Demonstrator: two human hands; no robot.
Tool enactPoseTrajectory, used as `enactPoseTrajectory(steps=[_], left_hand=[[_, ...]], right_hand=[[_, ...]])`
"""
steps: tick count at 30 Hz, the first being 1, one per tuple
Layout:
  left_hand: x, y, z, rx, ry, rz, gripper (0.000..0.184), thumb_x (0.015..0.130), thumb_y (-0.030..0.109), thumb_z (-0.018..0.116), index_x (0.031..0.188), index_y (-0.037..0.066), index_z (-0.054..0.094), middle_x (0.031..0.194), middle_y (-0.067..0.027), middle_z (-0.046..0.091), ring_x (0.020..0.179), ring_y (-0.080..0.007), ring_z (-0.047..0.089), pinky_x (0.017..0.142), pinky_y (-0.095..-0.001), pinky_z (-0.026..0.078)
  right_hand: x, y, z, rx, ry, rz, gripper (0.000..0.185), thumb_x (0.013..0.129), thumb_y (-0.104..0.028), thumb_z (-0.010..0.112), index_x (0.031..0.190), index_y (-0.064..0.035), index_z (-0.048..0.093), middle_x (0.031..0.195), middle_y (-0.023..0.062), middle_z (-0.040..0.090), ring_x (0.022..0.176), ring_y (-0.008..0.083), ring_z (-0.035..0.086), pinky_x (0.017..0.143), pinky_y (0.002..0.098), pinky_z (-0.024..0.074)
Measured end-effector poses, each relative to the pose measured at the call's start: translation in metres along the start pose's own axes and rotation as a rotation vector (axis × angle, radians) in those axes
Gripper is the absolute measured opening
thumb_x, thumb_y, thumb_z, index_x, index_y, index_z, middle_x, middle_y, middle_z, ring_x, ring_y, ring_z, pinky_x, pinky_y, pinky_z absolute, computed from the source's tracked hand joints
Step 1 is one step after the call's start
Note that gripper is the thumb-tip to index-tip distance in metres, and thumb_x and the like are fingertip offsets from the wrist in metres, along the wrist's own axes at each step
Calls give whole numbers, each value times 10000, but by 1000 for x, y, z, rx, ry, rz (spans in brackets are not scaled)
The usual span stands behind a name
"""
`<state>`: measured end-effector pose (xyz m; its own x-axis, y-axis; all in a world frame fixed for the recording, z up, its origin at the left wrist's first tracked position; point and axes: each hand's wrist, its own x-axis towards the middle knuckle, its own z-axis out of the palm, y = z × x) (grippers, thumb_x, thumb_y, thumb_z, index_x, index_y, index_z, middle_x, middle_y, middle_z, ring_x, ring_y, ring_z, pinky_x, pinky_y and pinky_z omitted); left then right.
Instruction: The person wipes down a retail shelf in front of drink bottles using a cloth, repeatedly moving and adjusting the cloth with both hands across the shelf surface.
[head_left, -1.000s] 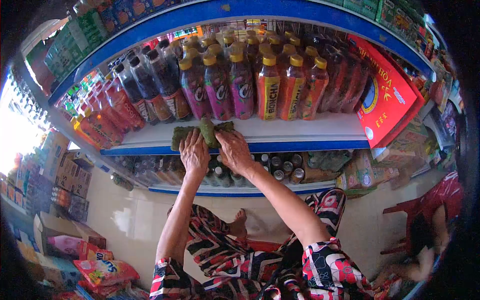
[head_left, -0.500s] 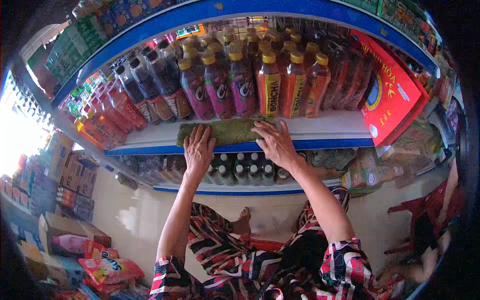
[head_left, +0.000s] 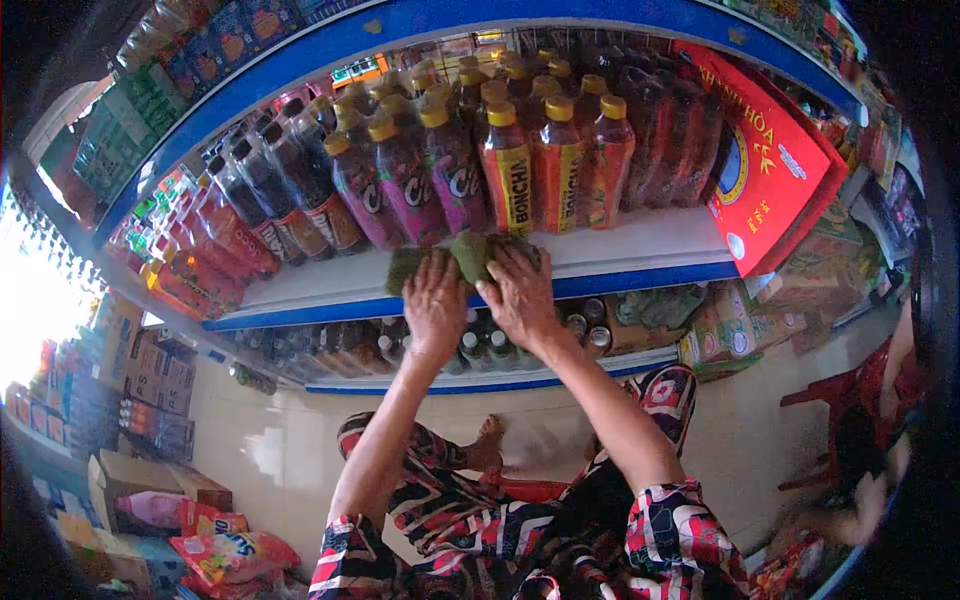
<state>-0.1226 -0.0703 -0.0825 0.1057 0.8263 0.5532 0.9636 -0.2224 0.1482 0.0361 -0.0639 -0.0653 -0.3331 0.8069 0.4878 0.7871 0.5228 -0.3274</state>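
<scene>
A green cloth lies bunched on the front edge of the white shelf, with a fold raised between my two hands. My left hand presses on the cloth's left part, its fingers gripping from above. Close beside it, my right hand grips the right part, thumb toward the fold. What is under both palms is hidden. Right behind the cloth stand purple-labelled bottles and yellow-labelled Boncha bottles, all with yellow caps.
Dark cola bottles and red drink bottles stand at the left. A red gift bag leans at the shelf's right end. Below is a lower shelf with more bottles. A red plastic stool stands on the right.
My left hand has slid right, toward my right hand. The cloth, flat and stretched out before, has bunched up with a raised fold. The view has shifted slightly.
</scene>
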Motion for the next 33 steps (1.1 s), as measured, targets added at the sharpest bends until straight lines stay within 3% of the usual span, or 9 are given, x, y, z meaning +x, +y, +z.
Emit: enactPoseTrajectory(steps=[1,13,18,26,28,29,30,31,33], left_hand=[[2,13,3,2,1,17,425,872,257,520,1236,38,534,1327,-165,479,1235,-326,428,1003,-494,317],[2,15,1,28,-24,110,444,899,249,495,1287,34,480,1348,-164,460,1244,-333,416,996,-489,309],[0,17,-2,29,-50,94,473,892,286,520,1298,47,472,1360,-161,450,1258,-328,401,1019,-474,298],[15,50,-3,-30,-79,100,464,864,388,559,1212,81,566,1273,-129,520,1140,-314,465,923,-481,341],[25,50,-10,-36,-98,91,408,856,387,572,1138,97,629,1209,-114,559,1085,-305,492,891,-481,364],[33,36,1,-200,17,131,303,842,348,606,985,99,703,1035,-103,610,959,-308,536,822,-451,406],[39,23,9,-243,25,141,279,836,332,615,946,93,710,991,-102,611,927,-312,542,799,-443,415],[44,12,16,-287,30,149,258,830,316,624,906,88,716,947,-102,612,895,-316,548,776,-436,425],[49,13,13,-408,63,123,236,815,284,642,812,59,716,860,-104,603,819,-329,552,728,-434,438]], right_hand=[[-2,0,11,-5,154,-22,383,900,-308,501,1162,-33,546,1250,171,524,1235,299,418,1047,601,189],[-12,27,-1,-21,99,-98,395,904,-304,506,1212,-57,524,1246,107,542,1217,262,452,1027,637,186],[-30,70,-34,-9,18,29,337,941,-294,443,1207,-122,558,1322,64,508,1276,229,414,1067,617,129],[-43,107,-54,-34,103,107,311,896,-262,525,1177,-138,569,1246,51,559,1207,222,482,1039,638,163],[-43,90,-76,100,145,114,322,866,-267,559,1158,-132,576,1197,60,582,1166,234,506,1046,598,184],[-42,75,-93,168,166,113,328,851,-270,576,1148,-129,580,1172,64,594,1146,240,519,1050,577,195],[-42,56,-116,388,192,33,331,814,-282,615,1094,-107,603,1098,92,615,1126,244,521,1041,486,263],[-46,35,-139,607,86,98,335,795,-170,617,1113,-62,603,1103,106,623,1100,230,549,1000,403,354],[-51,-2,-167,1232,14,-154,293,820,-279,622,950,-17,612,1007,189,627,959,298,594,892,395,422]])
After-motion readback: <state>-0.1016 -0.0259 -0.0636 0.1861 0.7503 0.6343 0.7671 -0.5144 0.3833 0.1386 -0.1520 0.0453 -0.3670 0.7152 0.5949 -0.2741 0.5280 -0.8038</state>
